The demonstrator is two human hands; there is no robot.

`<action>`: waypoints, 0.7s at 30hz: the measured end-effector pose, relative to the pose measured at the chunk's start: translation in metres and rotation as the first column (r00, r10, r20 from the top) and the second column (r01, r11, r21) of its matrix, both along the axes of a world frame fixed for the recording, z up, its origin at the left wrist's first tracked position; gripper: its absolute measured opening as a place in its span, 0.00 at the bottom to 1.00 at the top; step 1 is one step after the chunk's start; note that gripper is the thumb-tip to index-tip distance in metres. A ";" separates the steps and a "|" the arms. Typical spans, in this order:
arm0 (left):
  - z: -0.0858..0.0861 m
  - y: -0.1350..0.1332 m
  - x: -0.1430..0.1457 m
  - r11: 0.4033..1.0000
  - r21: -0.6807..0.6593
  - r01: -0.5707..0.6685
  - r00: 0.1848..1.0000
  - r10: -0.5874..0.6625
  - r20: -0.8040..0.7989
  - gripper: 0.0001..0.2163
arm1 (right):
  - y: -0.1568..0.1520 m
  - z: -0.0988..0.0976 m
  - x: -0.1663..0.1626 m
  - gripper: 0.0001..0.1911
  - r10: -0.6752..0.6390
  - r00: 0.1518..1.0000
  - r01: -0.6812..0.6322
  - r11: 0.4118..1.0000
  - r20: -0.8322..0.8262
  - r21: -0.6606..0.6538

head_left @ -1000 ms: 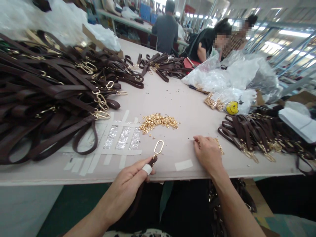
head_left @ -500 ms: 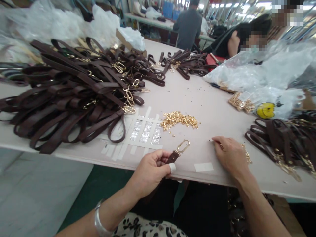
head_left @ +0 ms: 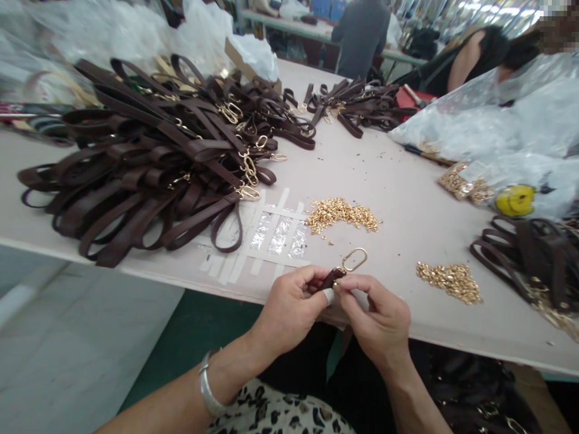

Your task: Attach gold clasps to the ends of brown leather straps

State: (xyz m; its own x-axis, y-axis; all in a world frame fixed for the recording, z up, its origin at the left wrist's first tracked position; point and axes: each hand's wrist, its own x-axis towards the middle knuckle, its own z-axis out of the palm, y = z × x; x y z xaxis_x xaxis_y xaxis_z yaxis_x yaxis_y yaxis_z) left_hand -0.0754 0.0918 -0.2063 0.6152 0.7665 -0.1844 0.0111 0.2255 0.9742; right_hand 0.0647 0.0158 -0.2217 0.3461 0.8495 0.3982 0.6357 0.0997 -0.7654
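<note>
My left hand (head_left: 294,310), with a white wrap on its thumb, grips the end of a dark brown leather strap (head_left: 331,277) just above the table's front edge. A gold oval clasp (head_left: 355,259) sticks out from that end. My right hand (head_left: 377,316) meets it there, thumb and forefinger pinched on a small gold rivet (head_left: 335,285) against the strap; the fingers partly hide it. To the right lies a small pile of gold rivets (head_left: 450,282). Beyond my hands is a larger heap of small gold rivet pieces (head_left: 344,215).
A big stack of brown straps (head_left: 149,175) with gold clasps covers the left side. More straps lie at the back (head_left: 357,105) and at the right (head_left: 534,259). Clear plastic bags (head_left: 506,126) stand at the back right. Taped plastic (head_left: 275,235) is on the table (head_left: 380,175). Two people are beyond.
My right hand has left the small rivet pile at the right and come over to the strap in my left hand, with a rivet in its fingertips. The view has shifted slightly.
</note>
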 end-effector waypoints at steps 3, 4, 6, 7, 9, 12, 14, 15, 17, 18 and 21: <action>-0.004 -0.001 -0.001 0.998 0.068 0.009 1.000 -0.008 -0.019 0.09 | -0.001 0.002 -0.001 0.06 -0.020 0.998 0.019 0.999 0.055 0.028; -0.005 -0.002 -0.002 0.996 0.089 0.011 1.000 -0.009 -0.025 0.09 | -0.002 0.003 -0.002 0.07 -0.028 0.997 0.026 0.999 0.070 0.035; -0.007 -0.003 -0.002 0.994 0.110 0.008 1.000 -0.006 -0.026 0.09 | -0.003 0.005 -0.003 0.07 -0.040 0.996 0.038 0.999 0.085 0.033; -0.008 -0.003 -0.002 0.994 0.111 0.006 1.000 -0.004 -0.021 0.09 | -0.003 0.006 -0.003 0.07 -0.042 0.996 0.041 0.999 0.076 0.021; -0.008 -0.004 -0.002 0.993 0.121 0.000 1.000 0.002 -0.013 0.09 | -0.004 0.007 -0.003 0.06 -0.049 0.999 0.049 0.999 0.022 -0.016; -0.007 -0.004 -0.004 0.985 0.175 0.008 1.000 -0.004 -0.025 0.11 | -0.004 0.004 -0.002 0.04 -0.077 0.988 0.067 0.995 -0.137 -0.074; -0.006 -0.004 -0.005 0.978 0.210 0.019 0.999 -0.011 -0.037 0.12 | -0.003 0.000 -0.003 0.06 -0.089 0.951 0.065 0.994 -0.295 -0.089; -0.005 -0.004 -0.006 0.976 0.218 0.026 0.999 -0.018 -0.038 0.13 | -0.003 -0.001 -0.003 0.08 -0.091 0.920 0.061 0.994 -0.381 -0.089; -0.004 -0.004 -0.006 0.976 0.211 0.044 0.999 -0.036 -0.041 0.14 | -0.002 -0.003 -0.005 0.13 -0.084 0.835 0.050 0.996 -0.543 -0.077; -0.003 -0.004 -0.006 0.978 0.203 0.052 0.998 -0.043 -0.051 0.13 | -0.002 -0.003 -0.006 0.15 -0.079 0.792 0.042 0.996 -0.606 -0.074; 0.000 -0.003 -0.003 0.979 0.194 0.054 0.992 -0.030 -0.125 0.09 | -0.002 0.000 -0.009 0.18 -0.059 0.704 0.015 0.997 -0.708 -0.069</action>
